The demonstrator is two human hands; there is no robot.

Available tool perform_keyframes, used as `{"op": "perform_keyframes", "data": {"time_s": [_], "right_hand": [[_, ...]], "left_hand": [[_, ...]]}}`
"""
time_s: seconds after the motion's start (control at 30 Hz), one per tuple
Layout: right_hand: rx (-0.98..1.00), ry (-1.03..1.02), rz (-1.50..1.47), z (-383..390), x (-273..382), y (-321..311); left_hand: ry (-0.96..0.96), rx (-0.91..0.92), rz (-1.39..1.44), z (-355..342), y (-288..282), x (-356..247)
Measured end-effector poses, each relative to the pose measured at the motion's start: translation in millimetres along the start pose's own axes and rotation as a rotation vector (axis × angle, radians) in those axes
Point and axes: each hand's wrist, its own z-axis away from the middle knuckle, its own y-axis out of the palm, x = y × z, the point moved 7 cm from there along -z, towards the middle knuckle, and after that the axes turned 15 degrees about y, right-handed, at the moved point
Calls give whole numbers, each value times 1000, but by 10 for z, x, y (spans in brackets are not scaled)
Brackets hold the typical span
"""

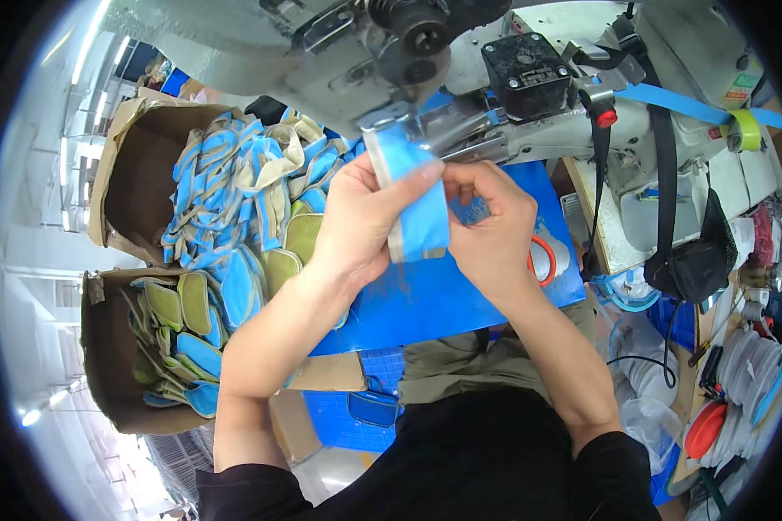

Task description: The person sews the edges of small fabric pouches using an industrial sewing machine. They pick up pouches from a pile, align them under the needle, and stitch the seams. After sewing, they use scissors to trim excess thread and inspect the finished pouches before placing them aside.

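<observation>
My left hand [356,213] is closed on a blue fabric piece [424,224] with greyish-beige edging, its thumb lying across the front. At the right edge of the same piece, my right hand [495,217] has its fingers curled in and pinched on the fabric. The piece is held up in front of the sewing machine [526,143], its top end close to the machine's metal parts. Below both hands spreads a blue work surface [391,313]. Orange-handled scissors [543,260] lie just right of my right hand, partly hidden.
On the left, one cardboard box [113,174] stands by a heap of blue and beige strips [226,182]; another box [104,356] holds green and blue pieces [195,304]. Blue tape [678,100] passes a yellow ring [744,123] at upper right. Black straps [665,174] hang near the machine.
</observation>
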Motion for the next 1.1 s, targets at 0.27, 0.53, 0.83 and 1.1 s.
{"op": "perform_keyframes", "data": {"time_s": [0.27,0.53,0.83,1.1], "right_hand": [[-42,86,-75,3,3,-13],[-140,-102,-44,169,-131,14],[-99,-2,-68,202,-190,90],[-15,36,-174,159,-215,90]], "left_hand": [[-22,62,15,-44,44,-105],[-376,39,634,57,-78,43],[-176,71,148,34,-90,-36],[297,87,-221,-11,-91,-88]]}}
